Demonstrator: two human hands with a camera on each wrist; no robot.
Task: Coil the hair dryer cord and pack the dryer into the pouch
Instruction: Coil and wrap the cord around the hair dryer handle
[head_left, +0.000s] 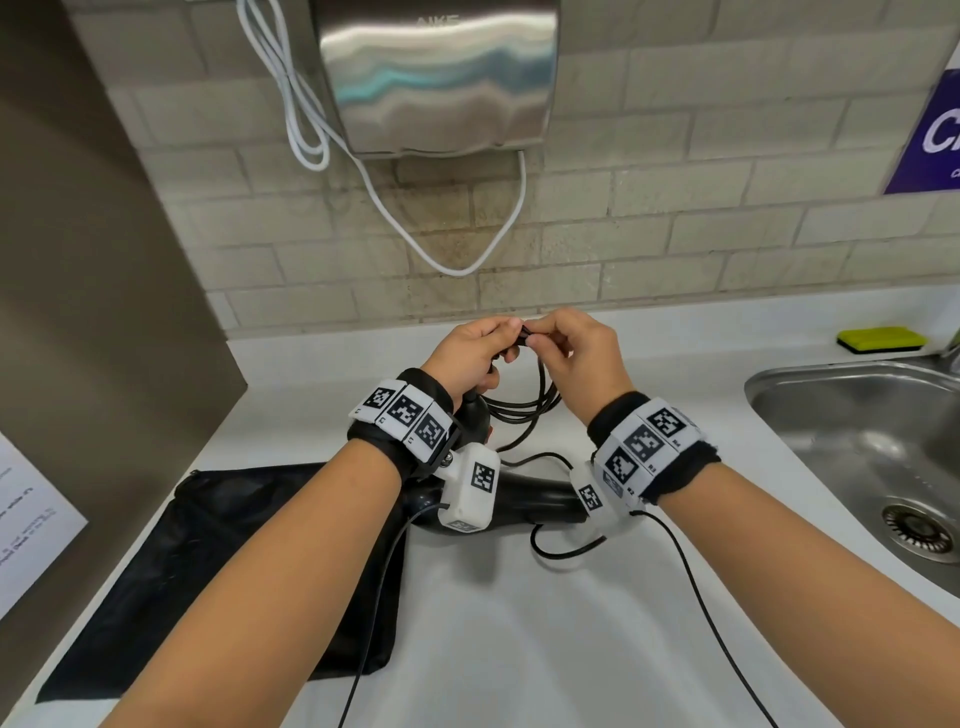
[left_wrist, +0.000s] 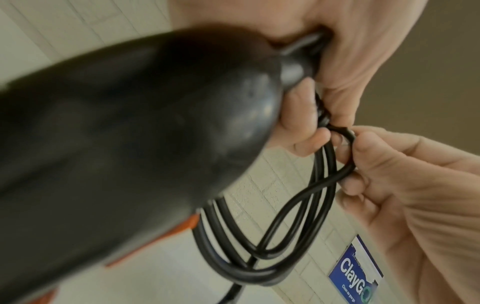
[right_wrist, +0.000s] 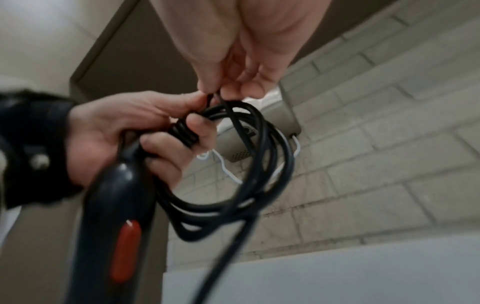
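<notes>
Hair dryer (head_left: 540, 501) body mostly hidden behind wrists; cord (head_left: 524, 402) apparently coiled.

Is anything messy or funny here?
Not really. The hands hold tidy loops of black cord; its loose end trails over the counter. The white cable droops under the wall dryer.

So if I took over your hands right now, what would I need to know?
Left hand: grips the gathered loops of the black cord together with the end of the hair dryer handle.
Right hand: pinches one strand of cord at the top of the coil, beside the left fingers.
Pouch: lies flat on the counter at the left, nothing in it yet as far as can be seen.
Done: several loops are coiled.
Left: one length of cord trails down from the coil; loop it in, then slide the dryer and cord into the pouch.
</notes>
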